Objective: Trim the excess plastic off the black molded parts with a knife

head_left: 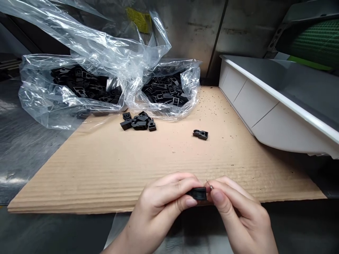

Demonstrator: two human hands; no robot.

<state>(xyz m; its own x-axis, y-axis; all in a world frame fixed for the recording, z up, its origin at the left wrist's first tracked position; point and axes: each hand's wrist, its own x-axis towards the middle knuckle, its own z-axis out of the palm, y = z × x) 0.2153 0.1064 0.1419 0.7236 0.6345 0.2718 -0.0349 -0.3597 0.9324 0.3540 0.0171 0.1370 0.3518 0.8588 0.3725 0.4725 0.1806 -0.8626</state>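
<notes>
Above the near edge of the cardboard, my left hand (169, 197) pinches a black plastic part (198, 193) between thumb and fingers. My right hand (238, 208) is closed close beside it, its thumb and index finger gripping a tiny metal piece (211, 187) with a fine wire-like end pointing up. That piece is near the right end of the black part; whether the two touch I cannot tell. Farther back, a single black plastic part (200, 134) lies alone on the cardboard, and a small pile of similar black parts (139, 121) lies to its left.
Two clear plastic bags (39, 91) (194, 76) full of black parts stand at the back left. A pale plastic bin (246, 93) runs along the right side. Corrugated cardboard (106, 169) covers the work surface, with dark specks scattered at its right. A metal wall (196, 35) closes the back.
</notes>
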